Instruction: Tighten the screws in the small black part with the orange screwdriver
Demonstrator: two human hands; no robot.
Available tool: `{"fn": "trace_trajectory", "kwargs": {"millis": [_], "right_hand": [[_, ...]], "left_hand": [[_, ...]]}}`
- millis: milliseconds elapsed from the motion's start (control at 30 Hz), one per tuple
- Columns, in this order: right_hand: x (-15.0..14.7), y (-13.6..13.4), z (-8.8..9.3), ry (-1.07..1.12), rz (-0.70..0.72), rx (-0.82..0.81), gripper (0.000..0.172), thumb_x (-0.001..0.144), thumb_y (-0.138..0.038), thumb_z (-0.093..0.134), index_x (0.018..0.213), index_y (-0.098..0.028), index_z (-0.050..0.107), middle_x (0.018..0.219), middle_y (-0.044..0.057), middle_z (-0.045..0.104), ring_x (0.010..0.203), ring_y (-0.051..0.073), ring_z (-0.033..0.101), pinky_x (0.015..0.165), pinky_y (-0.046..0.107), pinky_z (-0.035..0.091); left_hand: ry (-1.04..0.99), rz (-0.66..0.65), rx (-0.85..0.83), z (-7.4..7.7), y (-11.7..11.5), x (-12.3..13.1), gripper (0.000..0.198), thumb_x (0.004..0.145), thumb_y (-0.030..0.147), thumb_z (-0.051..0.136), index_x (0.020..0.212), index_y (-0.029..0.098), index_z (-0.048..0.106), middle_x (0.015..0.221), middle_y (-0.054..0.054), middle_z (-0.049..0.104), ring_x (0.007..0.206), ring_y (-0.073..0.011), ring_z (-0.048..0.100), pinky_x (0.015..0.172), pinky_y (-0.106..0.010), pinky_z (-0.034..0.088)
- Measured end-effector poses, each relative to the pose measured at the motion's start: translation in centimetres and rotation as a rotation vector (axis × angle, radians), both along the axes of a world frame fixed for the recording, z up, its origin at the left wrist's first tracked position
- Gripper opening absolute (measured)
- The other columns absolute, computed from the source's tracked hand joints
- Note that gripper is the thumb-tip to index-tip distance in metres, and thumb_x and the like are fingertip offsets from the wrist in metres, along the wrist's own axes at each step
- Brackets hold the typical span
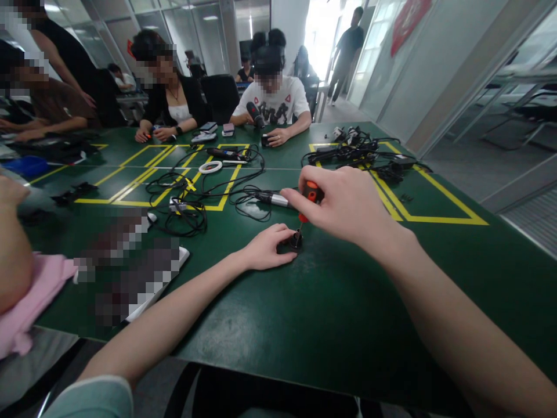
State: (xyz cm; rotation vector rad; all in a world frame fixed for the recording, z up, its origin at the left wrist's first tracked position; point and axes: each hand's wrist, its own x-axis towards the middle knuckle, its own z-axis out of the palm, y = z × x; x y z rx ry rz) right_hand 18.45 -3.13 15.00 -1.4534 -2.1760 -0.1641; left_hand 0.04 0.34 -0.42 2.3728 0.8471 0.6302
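My right hand (335, 203) is wrapped around the orange and black handle of a screwdriver (311, 191). Its thin shaft points down into a small black part (296, 239) on the green table (278, 313). From the left, my left hand (270, 248) pinches that part between thumb and fingers, low against the tabletop. Details of the part are too small to make out. Just beyond my hands lies a silver and black cylindrical tool (278, 200) with a black cable, partly hidden by my right thumb.
Black cables (183, 217) and a white ring (210, 167) lie ahead on the left. A heap of black cabled parts (361, 152) is at the back right, with small screws (406, 198) nearby. Two blurred flat devices (143, 284) rest at left. Other people sit across the table.
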Motion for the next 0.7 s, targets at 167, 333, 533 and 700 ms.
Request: {"fn": "trace_trajectory", "kwargs": {"millis": [167,333,533,700], "right_hand": [[0.08,-0.04,0.00,0.042,0.037,0.007,0.014,0.086,-0.032,0.058,0.088,-0.021,0.067,0.068,0.003,0.063,0.061,0.019,0.052,0.061,0.030,0.026],[0.05,-0.10,0.04,0.037,0.020,-0.003,0.030,0.090,-0.049,0.060,0.080,-0.021,0.064,0.068,0.004,0.064,0.063,0.019,0.053,0.061,0.031,0.025],[0.11,-0.08,0.10,0.069,0.056,-0.021,0.012,0.084,-0.031,0.060,0.089,-0.021,0.066,0.072,0.003,0.066,0.064,0.018,0.053,0.063,0.030,0.028],[-0.08,-0.18,0.19,0.058,0.043,-0.043,0.030,0.091,-0.049,0.059,0.079,-0.021,0.062,0.068,0.003,0.064,0.063,0.018,0.052,0.063,0.030,0.026]], "left_hand": [[0.003,-0.006,0.001,0.09,-0.01,-0.01,0.038,0.090,0.032,0.073,0.126,0.021,0.070,0.117,-0.010,0.068,0.110,-0.0273,0.066,0.101,-0.041,0.056],[-0.011,-0.010,0.004,-0.07,0.05,-0.03,0.038,0.089,0.031,0.073,0.125,0.020,0.070,0.118,-0.010,0.068,0.110,-0.0274,0.066,0.103,-0.042,0.056],[-0.011,-0.018,0.016,-0.21,0.14,-0.10,0.039,0.090,0.032,0.072,0.126,0.019,0.070,0.116,-0.010,0.067,0.109,-0.0278,0.067,0.101,-0.043,0.056],[-0.009,-0.013,0.014,-0.21,0.17,-0.09,0.040,0.090,0.032,0.072,0.128,0.020,0.069,0.118,-0.010,0.067,0.111,-0.0276,0.066,0.103,-0.042,0.056]]}}
